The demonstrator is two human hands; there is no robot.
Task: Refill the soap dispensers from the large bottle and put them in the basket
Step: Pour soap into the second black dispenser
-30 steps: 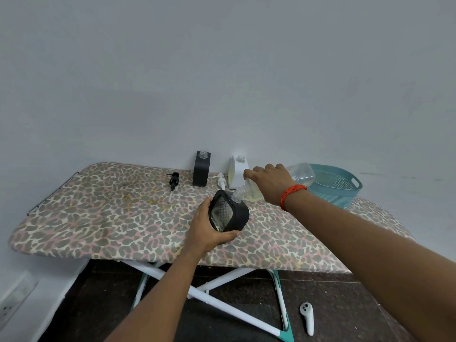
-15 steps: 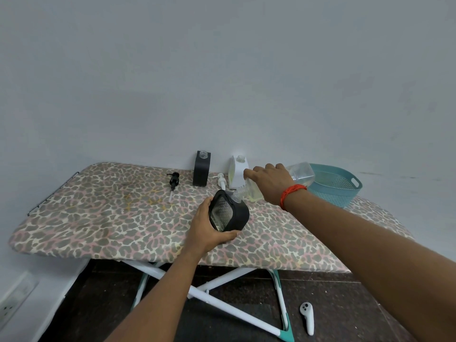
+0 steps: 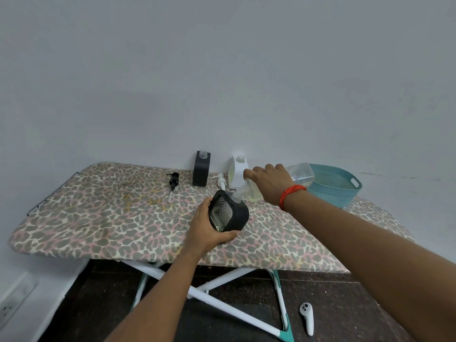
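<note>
The right hand (image 3: 270, 185) covers the middle of the large bottle (image 3: 299, 174), so its soap level is hard to judge. That hand grips the bottle tipped down to the left, neck meeting the mouth of the black dispenser (image 3: 228, 211). The left hand (image 3: 206, 230) cups this dispenser, tilted, over the near-centre ironing board (image 3: 98, 218). The basket (image 3: 333, 185) sits far right.

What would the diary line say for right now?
step: pouring | left hand: tilts black dispenser | right hand: tips large bottle into it | basket: no dispensers visible
</note>
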